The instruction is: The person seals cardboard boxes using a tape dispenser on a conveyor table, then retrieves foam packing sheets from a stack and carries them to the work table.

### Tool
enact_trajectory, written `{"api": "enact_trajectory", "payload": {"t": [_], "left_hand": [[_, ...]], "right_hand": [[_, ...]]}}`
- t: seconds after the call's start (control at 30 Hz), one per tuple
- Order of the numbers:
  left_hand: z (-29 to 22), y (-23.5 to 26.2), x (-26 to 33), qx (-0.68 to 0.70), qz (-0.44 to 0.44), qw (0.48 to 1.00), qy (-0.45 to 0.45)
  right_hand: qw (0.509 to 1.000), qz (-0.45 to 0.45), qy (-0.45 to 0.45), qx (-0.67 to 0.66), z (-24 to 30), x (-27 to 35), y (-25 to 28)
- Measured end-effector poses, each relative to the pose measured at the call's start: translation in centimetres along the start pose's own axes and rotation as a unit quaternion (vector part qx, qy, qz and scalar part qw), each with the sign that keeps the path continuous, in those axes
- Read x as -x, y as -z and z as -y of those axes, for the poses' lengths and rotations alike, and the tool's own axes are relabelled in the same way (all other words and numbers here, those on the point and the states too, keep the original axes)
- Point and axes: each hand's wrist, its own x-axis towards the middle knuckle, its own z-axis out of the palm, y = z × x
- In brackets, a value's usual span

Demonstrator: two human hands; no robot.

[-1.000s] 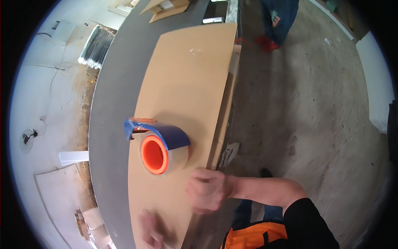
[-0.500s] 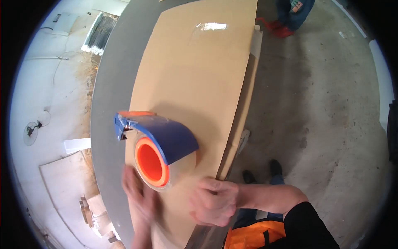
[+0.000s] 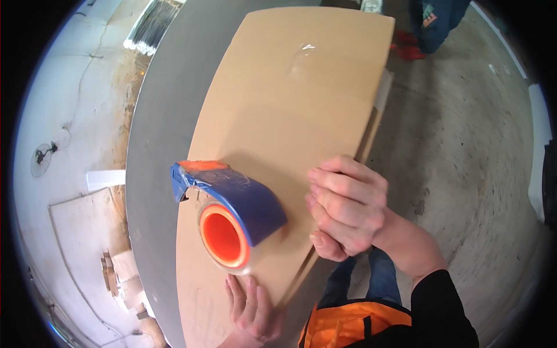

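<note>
A long brown cardboard sheet (image 3: 278, 122) lies along the grey table on other cardboard. Standing on it is a blue tape dispenser (image 3: 249, 203) with an orange core and a roll of clear tape. My left hand (image 3: 252, 310) rests on the cardboard just below the dispenser, its fingers stretched out and holding nothing. At the right edge of the sheet is my right hand (image 3: 351, 206), closed, with fingers curled and the thumb pointing left. Whatever is inside those fingers, if anything, is hidden. A shiny patch of clear tape (image 3: 306, 52) sticks near the sheet's far end.
The grey table (image 3: 159, 145) curves along the left side. Concrete floor (image 3: 464, 162) spreads to the right, where another person's dark-clothed legs (image 3: 432, 26) and red shoes show. A wall fan (image 3: 43, 156) and stacked boxes (image 3: 125, 272) are at the left.
My right hand has moved up and right along the cardboard's edge. The left hand has shifted right and now lies flat. Sheet and dispenser sit slightly farther right in view, and the sheet's far end shows.
</note>
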Motion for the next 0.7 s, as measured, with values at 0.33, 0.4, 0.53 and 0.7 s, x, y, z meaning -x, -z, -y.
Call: {"api": "enact_trajectory", "payload": {"t": [0.33,0.4,0.53,0.7], "left_hand": [[0.0,0.3,0.5,0.039,-0.041,0.998,-0.002],[-0.1,0.7,0.4,0.050,-0.054,0.997,0.004],[-0.2,1.9,0.4,0.062,-0.092,0.994,0.003],[-0.2,2.5,1.6,0.065,-0.126,0.990,-0.005]], "right_hand": [[0.997,-0.016,-0.059,-0.039,1.3,-1.5,-1.1],[0.985,0.038,-0.169,-0.017,2.2,-3.1,-1.0],[0.873,0.309,-0.376,-0.010,3.5,-11.3,-4.7],[0.694,0.628,-0.350,0.042,4.2,-13.9,-8.7]]}}
